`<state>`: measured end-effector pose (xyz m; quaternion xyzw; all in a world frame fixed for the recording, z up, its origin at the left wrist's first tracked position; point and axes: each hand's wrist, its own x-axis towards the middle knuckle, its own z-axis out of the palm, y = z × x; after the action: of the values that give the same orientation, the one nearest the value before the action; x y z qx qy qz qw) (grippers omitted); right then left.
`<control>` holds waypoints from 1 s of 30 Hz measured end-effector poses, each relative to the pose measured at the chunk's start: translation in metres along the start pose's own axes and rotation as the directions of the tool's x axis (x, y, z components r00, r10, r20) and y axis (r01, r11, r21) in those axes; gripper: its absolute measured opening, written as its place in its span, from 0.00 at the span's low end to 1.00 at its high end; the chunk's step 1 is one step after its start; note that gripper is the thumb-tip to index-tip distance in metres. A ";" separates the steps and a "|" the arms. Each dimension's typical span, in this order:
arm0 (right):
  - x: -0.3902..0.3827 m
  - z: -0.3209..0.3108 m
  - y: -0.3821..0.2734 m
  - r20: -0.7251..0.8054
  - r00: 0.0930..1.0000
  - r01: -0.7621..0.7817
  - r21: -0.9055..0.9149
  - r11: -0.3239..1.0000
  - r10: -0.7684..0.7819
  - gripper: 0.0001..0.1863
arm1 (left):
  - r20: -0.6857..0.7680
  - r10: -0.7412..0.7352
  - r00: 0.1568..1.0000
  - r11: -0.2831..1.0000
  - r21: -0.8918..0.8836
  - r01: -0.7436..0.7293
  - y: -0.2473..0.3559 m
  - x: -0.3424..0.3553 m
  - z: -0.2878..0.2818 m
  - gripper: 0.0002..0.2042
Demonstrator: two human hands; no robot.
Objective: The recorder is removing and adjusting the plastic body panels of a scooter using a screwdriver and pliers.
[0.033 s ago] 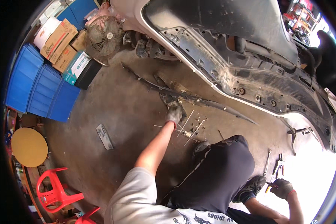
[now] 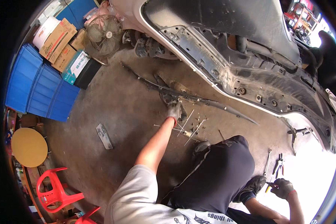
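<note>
1. Okay, so the left hand (image 2: pixel 174 111), in a grey glove, was stretched out to the floor at a dark, dirty piece (image 2: pixel 166 98) lying partly under a long dark strip (image 2: pixel 220 106). Couldn't tell if its fingers were spread or closed on anything; the back of the glove hid them.

2. The right hand (image 2: pixel 282 188), in a darker glove, was well off to the other side by the person's shoe (image 2: pixel 257 183), fingers curled around a small dark-and-yellow tool (image 2: pixel 269 186). It wasn't touching the strip.

3. Progress, as far as I could judge: the strip was already down on the concrete, apart from the vehicle, and the body edge (image 2: pixel 203 61) above it showed bare metal and open holes. So the parts-off side looked pretty far along.

4. Not done: strip and dirty piece both just lay there, and the little loose bits (image 2: pixel 197 123) were scattered near some thin metal rods (image 2: pixel 186 123), unsorted. Too small to say exactly what they were.

5. A wrench (image 2: pixel 267 162) and pliers (image 2: pixel 279 164) lay near the right hand, neither one in use.
</note>
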<state>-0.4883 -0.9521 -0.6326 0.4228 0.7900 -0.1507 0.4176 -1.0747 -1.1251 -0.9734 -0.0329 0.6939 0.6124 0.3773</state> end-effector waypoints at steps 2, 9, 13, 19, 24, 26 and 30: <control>0.013 -0.007 -0.010 0.010 0.998 0.067 -0.049 0.997 -0.066 0.20 | -0.039 -0.069 0.997 0.976 0.206 0.075 0.027 0.032 -0.036 0.25; 0.057 0.007 -0.030 0.046 0.997 0.057 -0.041 0.998 -0.055 0.21 | -0.131 -0.228 0.965 0.974 -0.024 0.227 0.044 0.045 0.029 0.27; 0.084 0.013 -0.063 0.092 0.984 0.156 -0.059 0.986 -0.150 0.23 | -0.042 -0.227 0.973 0.973 -0.048 0.225 0.041 0.047 0.025 0.26; 0.132 0.034 -0.076 0.080 0.965 0.257 -0.122 0.959 -0.249 0.24 | -0.020 -0.274 0.962 0.955 -0.127 0.269 0.056 0.050 0.026 0.22; 0.155 0.038 -0.104 -0.020 0.987 0.162 0.103 0.981 -0.160 0.24 | 0.001 -0.225 0.974 0.968 -0.118 0.224 0.069 0.047 0.015 0.14; 0.161 0.045 -0.104 -0.078 0.978 0.203 0.113 0.973 -0.195 0.25 | -0.004 -0.156 0.988 0.941 -0.306 0.147 0.071 0.035 0.022 0.12; 0.170 0.061 -0.111 -0.131 0.982 0.149 0.116 0.982 -0.133 0.31 | -0.074 -0.119 0.990 0.919 -0.387 0.081 0.060 0.004 0.019 0.10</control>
<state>-0.5935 -0.9622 -0.8168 0.3995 0.8311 -0.2032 0.3291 -1.0987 -1.0916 -0.9257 -0.1709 0.5758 0.7137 0.3605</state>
